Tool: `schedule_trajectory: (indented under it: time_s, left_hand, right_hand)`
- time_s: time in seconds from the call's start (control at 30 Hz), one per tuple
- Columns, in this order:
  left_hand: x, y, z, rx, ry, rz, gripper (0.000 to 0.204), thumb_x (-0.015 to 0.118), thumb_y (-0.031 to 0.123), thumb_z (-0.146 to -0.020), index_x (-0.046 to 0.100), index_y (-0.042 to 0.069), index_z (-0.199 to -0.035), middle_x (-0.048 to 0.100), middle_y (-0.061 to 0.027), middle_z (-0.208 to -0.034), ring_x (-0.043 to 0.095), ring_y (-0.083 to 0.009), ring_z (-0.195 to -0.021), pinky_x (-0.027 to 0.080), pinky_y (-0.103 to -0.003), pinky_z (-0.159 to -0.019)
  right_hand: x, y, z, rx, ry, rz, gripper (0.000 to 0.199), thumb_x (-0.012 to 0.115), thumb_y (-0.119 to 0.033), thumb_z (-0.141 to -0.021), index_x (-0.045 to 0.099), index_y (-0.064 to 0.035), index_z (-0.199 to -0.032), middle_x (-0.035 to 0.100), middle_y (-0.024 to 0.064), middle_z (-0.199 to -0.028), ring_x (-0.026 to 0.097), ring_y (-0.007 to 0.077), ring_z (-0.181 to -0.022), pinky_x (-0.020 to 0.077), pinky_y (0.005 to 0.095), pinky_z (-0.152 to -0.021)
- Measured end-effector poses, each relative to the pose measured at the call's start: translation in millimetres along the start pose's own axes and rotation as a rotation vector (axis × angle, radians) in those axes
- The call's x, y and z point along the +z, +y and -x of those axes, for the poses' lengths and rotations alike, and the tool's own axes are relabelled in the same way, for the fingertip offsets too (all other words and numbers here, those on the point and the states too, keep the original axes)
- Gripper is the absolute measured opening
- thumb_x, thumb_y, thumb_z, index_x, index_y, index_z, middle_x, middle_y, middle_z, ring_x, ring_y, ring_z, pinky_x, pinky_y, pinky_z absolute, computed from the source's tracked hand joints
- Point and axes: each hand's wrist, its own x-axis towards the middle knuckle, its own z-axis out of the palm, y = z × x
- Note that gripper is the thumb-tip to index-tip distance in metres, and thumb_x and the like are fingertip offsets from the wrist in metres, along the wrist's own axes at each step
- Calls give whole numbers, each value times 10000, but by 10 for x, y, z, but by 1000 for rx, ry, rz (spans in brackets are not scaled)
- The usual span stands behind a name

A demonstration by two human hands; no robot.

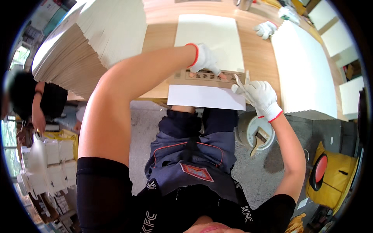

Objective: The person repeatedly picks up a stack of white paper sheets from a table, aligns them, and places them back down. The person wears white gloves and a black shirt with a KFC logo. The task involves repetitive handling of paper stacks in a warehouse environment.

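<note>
Head view, left hand: the gloved left hand (204, 59) presses flat, fingers (215, 71) spread narrow, on a brown printed strip (211, 76) at the near edge of the wooden tabletop (256, 50), seemingly to pin it in place.
Head view, right hand: the gloved right hand (261, 95) pinches a small pale tool or sliver (240, 80) at the strip's right end; what it is cannot be told.
Sheets: two white sheets, one large white sheet (208, 33) lying beyond the strip, one white flap (206, 97) hanging over the tabletop's edge toward the lap.
Stacks: two tall piles flank the work, a fanned stack of boards (77, 50) at left and a white stack (305, 73) at right, both within arm's reach.
Floor: one white bucket (254, 134) with one brush (258, 140), just below the right hand.
Elsewhere: one spare glove (265, 29) on the tabletop; another person (42, 103) at far left.
</note>
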Motion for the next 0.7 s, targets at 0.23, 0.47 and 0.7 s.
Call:
schedule_trajectory:
  time_s: [0.23, 0.47, 0.7]
  left_hand:
    - [574, 1002, 286, -320, 747, 206, 611, 624, 84, -773, 554, 276, -1349, 547, -74, -1338, 497, -323, -1249, 467, -450, -998]
    - [1047, 1716, 602, -446, 1522, 3073, 250, 468, 165, -962, 501, 28, -1169, 445, -190, -1425, 456, -386, -1306, 384, -514, -1097]
    - [869, 1517, 467, -600, 1722, 3069, 156, 510, 165, -926, 487, 29, -1001, 385, -231, -1401, 432, -388, -1274, 359, -534, -1106]
  right_hand:
    - [-71, 107, -24, 375, 30, 182, 373, 638, -229, -849, 630, -144, -1212, 620, 66, -1125, 610, 225, -968, 474, 398, -946]
    - [208, -155, -2, 135, -49, -290, 390, 523, -104, -887, 599, -149, -1267, 572, 78, -1272, 544, 287, -1186, 460, 386, -1012]
    - [194, -162, 53, 145, -17, -341, 486, 553, -8, -850, 593, -177, -1304, 562, 78, -1320, 511, 326, -1232, 439, 396, -1044]
